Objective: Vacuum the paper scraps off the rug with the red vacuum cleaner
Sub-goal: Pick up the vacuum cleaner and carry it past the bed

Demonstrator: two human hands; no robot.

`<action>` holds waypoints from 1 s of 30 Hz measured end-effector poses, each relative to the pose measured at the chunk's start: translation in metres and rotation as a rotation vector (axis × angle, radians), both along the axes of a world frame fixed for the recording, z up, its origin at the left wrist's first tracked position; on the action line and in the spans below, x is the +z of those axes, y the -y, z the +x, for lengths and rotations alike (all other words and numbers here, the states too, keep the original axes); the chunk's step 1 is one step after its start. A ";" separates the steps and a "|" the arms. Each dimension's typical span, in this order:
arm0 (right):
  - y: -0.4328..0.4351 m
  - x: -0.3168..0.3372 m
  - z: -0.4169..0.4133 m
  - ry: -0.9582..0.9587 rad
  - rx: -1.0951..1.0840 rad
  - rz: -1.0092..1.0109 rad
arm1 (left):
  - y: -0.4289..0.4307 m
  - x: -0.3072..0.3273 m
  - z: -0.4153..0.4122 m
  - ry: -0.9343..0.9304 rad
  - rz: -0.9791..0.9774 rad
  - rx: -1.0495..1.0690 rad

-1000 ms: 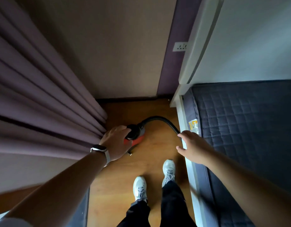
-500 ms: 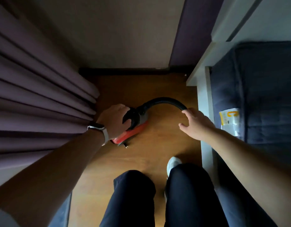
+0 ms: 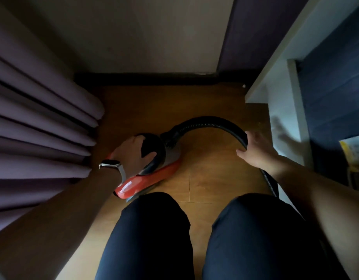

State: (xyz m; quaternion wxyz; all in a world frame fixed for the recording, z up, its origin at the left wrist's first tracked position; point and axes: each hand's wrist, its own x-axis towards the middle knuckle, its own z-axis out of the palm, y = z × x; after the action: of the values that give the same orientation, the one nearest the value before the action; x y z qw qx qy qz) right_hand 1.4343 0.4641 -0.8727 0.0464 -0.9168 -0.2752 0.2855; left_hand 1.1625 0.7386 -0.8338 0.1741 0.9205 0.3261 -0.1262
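The red vacuum cleaner (image 3: pixel 150 178) sits on the wooden floor (image 3: pixel 205 178) in a narrow gap between curtain and bed. Its black top handle (image 3: pixel 154 152) is gripped by my left hand (image 3: pixel 132 156), which wears a watch. A black ribbed hose (image 3: pixel 207 123) arches from the vacuum's front to the right. My right hand (image 3: pixel 255 152) curls round the hose where it bends down toward the bed frame. No rug or paper scraps are in view.
Purple curtain folds (image 3: pixel 43 128) hang close on the left. A white bed frame (image 3: pixel 279 118) with a dark quilted mattress (image 3: pixel 336 87) stands on the right. The wall and dark skirting (image 3: pixel 146 78) close the gap ahead. My bent knees (image 3: pixel 154 229) fill the foreground.
I have crouched lower and closer. My left hand has closed round the vacuum's handle, and my right hand has gone from hovering by the hose to holding it.
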 end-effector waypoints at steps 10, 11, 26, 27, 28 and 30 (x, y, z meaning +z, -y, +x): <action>0.003 -0.046 0.024 0.073 -0.067 -0.096 | -0.013 -0.018 0.005 0.070 -0.071 0.101; 0.003 -0.050 0.026 0.066 -0.081 -0.117 | -0.014 -0.020 0.004 0.084 -0.064 0.096; 0.010 -0.092 0.014 -0.242 -0.182 -0.188 | -0.012 -0.029 0.003 0.104 -0.034 0.109; 0.010 -0.091 0.011 -0.249 -0.195 -0.175 | -0.012 -0.029 0.003 0.094 -0.020 0.110; 0.013 -0.092 0.009 -0.240 -0.188 -0.159 | -0.011 -0.029 0.003 0.093 -0.003 0.109; 0.016 -0.087 0.008 -0.178 -0.161 -0.113 | -0.010 -0.029 0.005 0.106 0.022 0.126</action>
State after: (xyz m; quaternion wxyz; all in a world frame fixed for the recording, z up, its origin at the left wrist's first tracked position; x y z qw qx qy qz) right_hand 1.4426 0.4486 -0.9601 0.0417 -0.9082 -0.1793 0.3759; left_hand 1.1675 0.7483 -0.8629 0.1884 0.9054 0.3752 -0.0625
